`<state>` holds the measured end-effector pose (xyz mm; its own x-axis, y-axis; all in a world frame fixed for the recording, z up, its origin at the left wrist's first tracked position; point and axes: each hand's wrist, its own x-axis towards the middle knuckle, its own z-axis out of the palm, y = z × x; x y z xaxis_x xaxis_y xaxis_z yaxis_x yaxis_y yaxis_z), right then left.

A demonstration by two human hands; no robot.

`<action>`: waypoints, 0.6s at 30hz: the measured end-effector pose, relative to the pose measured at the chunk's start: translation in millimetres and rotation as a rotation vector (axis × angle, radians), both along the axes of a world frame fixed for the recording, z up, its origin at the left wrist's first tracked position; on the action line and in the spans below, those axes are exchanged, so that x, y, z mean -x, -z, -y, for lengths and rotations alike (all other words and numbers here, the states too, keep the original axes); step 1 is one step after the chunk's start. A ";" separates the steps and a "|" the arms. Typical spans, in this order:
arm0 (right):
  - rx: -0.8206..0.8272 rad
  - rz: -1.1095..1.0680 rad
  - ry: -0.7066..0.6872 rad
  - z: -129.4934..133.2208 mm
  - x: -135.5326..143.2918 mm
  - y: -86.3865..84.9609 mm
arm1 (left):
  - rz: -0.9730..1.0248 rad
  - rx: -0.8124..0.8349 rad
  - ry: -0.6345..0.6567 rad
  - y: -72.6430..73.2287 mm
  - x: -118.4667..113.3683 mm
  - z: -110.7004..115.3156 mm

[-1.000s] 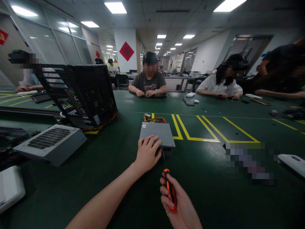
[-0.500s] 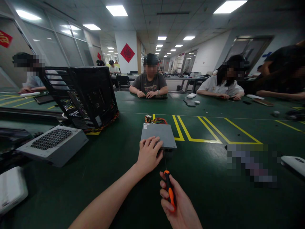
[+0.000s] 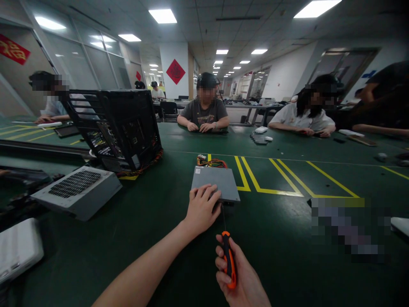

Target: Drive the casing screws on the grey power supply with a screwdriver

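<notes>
A grey computer power supply [image 3: 217, 177] lies on the green table, with its bundle of coloured cables [image 3: 212, 162] behind it. My left hand [image 3: 204, 207] holds it at the near left, fingers over the top and thumb by the near side. In my right hand [image 3: 238, 268] is a screwdriver [image 3: 228, 258] with an orange and black handle, fingers wrapped round it. Its thin shaft points away from me to the near face of the power supply. The tip is too small to make out, and my left hand partly covers that face.
To the left stand a black computer case [image 3: 121, 128] and a second power supply [image 3: 83, 192] with a vent grille. A white device [image 3: 19, 247] sits at the near left. A blurred-out object [image 3: 345, 226] lies right. A co-worker [image 3: 206, 106] sits opposite.
The view has shifted slightly, so most things appear a little further right. The screwdriver's handle has turned a bit in my right hand. My left hand stays on the power supply.
</notes>
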<state>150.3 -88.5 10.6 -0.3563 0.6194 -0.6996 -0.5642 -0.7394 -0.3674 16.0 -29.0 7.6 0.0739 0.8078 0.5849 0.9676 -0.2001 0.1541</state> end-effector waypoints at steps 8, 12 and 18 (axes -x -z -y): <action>0.026 -0.068 0.017 -0.9 -4.0 -4.6 | -0.001 -0.011 -0.005 0.7 -1.1 -0.6; 0.044 -0.059 0.045 -1.2 -4.2 -6.7 | -0.010 -0.018 -0.002 0.5 -1.2 -0.6; 0.051 0.000 0.011 -0.8 -3.3 -3.3 | -0.007 -0.004 -0.007 0.1 -0.7 0.2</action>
